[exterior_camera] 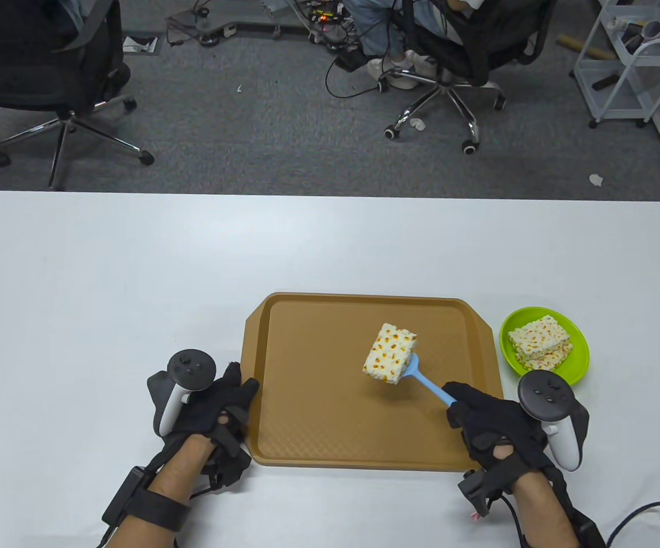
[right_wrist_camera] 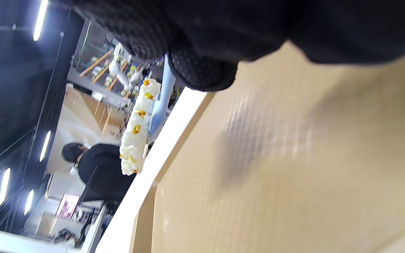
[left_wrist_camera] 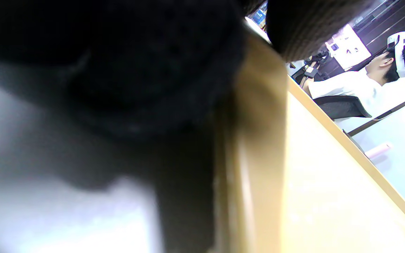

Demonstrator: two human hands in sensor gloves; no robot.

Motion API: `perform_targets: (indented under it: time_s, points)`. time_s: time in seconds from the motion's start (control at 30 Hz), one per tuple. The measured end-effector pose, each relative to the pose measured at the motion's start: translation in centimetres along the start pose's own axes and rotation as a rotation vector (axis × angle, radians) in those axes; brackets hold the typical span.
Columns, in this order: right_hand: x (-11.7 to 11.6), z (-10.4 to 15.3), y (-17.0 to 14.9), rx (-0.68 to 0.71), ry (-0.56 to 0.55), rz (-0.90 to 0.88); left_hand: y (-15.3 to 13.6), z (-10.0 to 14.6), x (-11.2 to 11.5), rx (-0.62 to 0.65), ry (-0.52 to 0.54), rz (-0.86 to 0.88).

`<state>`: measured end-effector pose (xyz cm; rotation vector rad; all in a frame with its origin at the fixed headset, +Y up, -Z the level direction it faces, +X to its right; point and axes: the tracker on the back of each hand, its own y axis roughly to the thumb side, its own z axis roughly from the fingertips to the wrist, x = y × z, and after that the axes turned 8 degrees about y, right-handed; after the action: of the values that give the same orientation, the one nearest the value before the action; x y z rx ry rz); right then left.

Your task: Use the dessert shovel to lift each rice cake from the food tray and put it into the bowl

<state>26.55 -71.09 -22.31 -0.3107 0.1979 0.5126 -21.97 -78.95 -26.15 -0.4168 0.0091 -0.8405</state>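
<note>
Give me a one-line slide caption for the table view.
Right hand lifts a rice cake on a blue shovel above the tray.

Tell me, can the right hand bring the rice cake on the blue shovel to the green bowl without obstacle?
Probably yes. The right hand holds the blue plastic dessert shovel with the rice cake lifted; the round green bowl sits just beside the brown tray, nothing between.

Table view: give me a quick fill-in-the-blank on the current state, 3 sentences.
1. The right hand holds a blue shovel carrying one ____.
2. The green bowl sits on the table beside the tray's ____ edge.
3. The left hand rests at the ____ edge of the brown tray.

Missing words: rice cake; right; left
</note>
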Motion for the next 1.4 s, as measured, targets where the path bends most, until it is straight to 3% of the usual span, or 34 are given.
perform_targets:
  time_s: [0.17,0.47,0.93,1.1,1.3,1.4]
  points:
    - [3.9,1.6,-1.9,-0.063,-0.121,-0.099,-0.2,-0.2,-0.1,-0.007,-0.028,0.021]
    - [7.6,3.5,-4.3,-0.172,-0.324,-0.148,-0.3,-0.3,-0.1,-0.011,-0.046,0.048]
    - [10.2,4.5,-6.3,-0.353,-0.527,-0.049,-0.3,-0.7,-0.3,-0.012,-0.094,0.052]
    - [10.3,4.9,-5.7,-0.403,-0.619,0.101,-0.2,-0.8,-0.4,-0.013,-0.105,0.050]
    - [10.0,5.5,-4.5,-0.449,-0.808,0.298,-0.2,-0.8,-0.4,-0.015,-0.105,0.060]
    - [9.9,5.2,-4.7,-0.474,-0.794,0.326,-0.3,-0.8,-0.4,-0.015,-0.105,0.063]
